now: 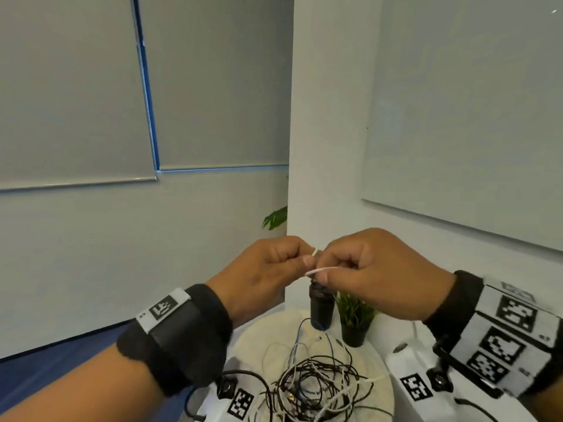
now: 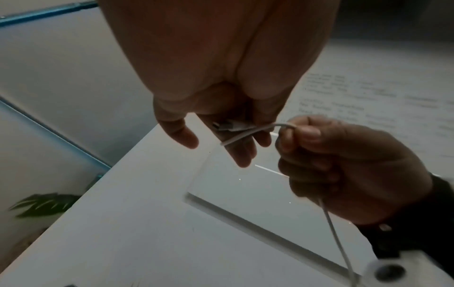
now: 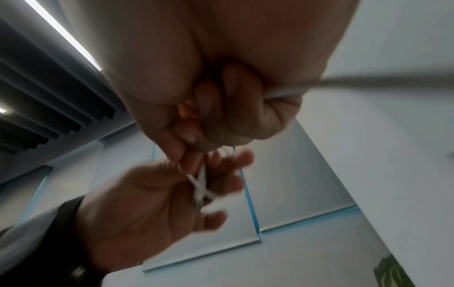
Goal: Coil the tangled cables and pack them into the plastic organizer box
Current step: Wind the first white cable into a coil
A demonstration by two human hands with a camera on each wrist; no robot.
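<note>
Above the near part of the round surface [image 1: 377, 394], in the head view: left hand [image 1: 268, 269] and right hand [image 1: 374, 269] raised side by side, almost touching, fingers of both curled and pinching a thin white cable [image 1: 323, 269] between them. Below, on the surface: a loose tangle of cables [image 1: 316, 382], black, white and blue, uncoiled. Toward the far edge, a black cylinder [image 1: 320, 309] and a small potted plant [image 1: 355, 321]. White blocks with printed markers [image 1: 416, 388] toward the right edge. No organizer box in sight, so nothing to report of its contents.

From the left wrist: white connector end [image 2: 230, 125] of the cable pinched at the left fingers [image 2: 242, 153], two of them only loosely bent; right hand fisted round the cable, the rest of it trailing down out of the fist.

From the right wrist, blurred: cable entering the closed right fist from the right and leaving toward the left palm, crossing itself there.

Judged from this: an early stage, probably the first turns of one cable; the tangle untouched, packing all to come.
</note>
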